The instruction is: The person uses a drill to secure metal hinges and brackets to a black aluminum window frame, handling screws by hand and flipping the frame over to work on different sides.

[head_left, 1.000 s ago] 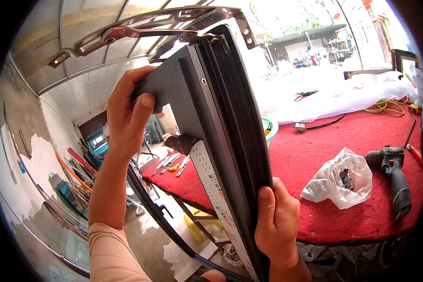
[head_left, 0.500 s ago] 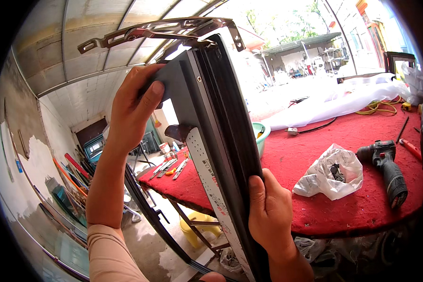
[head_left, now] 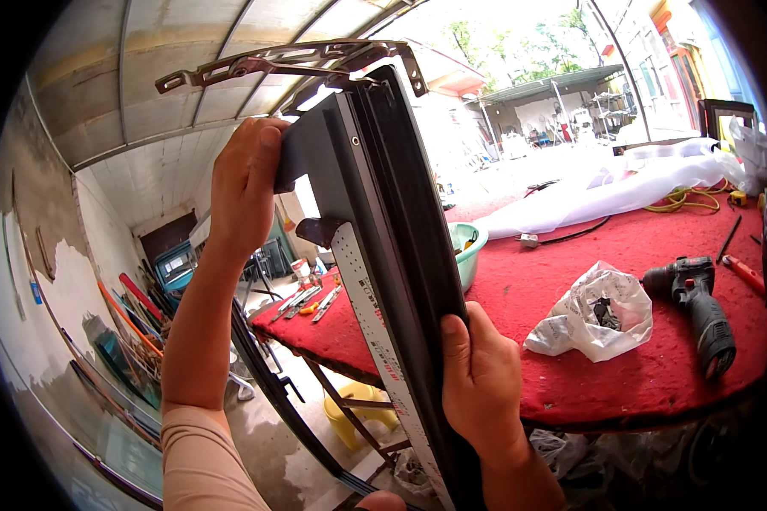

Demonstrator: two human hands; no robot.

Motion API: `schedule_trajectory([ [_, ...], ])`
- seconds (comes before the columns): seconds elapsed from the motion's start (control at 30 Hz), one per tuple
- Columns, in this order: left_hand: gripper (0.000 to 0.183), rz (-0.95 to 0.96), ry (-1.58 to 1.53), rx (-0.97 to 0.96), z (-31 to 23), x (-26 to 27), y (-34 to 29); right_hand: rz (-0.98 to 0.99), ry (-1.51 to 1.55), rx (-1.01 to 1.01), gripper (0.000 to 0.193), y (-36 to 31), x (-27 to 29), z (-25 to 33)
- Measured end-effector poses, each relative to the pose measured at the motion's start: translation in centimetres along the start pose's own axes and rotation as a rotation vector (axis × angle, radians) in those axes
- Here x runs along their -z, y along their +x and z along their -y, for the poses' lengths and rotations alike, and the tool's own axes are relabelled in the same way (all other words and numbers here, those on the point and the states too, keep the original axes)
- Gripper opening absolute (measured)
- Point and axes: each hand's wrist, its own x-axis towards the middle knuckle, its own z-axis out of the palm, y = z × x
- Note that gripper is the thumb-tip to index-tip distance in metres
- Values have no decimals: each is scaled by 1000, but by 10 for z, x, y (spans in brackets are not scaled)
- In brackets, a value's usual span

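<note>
A dark grey metal window frame (head_left: 343, 179) stands tilted in front of me, with a black channel along its edge. Around its top corner member my left hand (head_left: 249, 175) is closed, its fingertips hidden behind the profile. Lower down, my right hand (head_left: 483, 370) grips the long side, thumb on the near face and fingers out of sight. A metal friction hinge (head_left: 273, 64) sticks out at the top end, reaching left above my left hand. White printed protective film (head_left: 366, 302) runs along the inner side, and a dark curled flap (head_left: 320, 230) hangs at its upper end.
A red-covered table (head_left: 579, 383) holds a cordless drill (head_left: 699, 307), a white plastic bag (head_left: 595, 315), a green bowl (head_left: 466, 255) and white sheeting (head_left: 571, 204). Metal strips (head_left: 296, 300) lie on its left end. Below are a yellow stool (head_left: 354, 413) and a long dark profile (head_left: 281, 396).
The frame and hinge have shifted slightly left and down in view. My left hand has turned, its thumb now higher and closer to the fingers. My right hand keeps its hold.
</note>
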Motion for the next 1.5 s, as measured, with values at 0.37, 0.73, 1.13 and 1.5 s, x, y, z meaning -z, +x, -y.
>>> schedule_trajectory([
  [0.37,52,-108,-21,69,-6,-9,-7,19,-12,15,22,-4,5,3],
  [0.73,59,10,25,54,-6,-8,-11,72,62,-80,16,-5,17,8],
  [1.13,65,549,-155,226,7,39,4,-14,-256,-661,26,8,43,92],
  [1.5,42,707,-533,343,28,59,50,-27,-1159,-770,22,80,134,88],
])
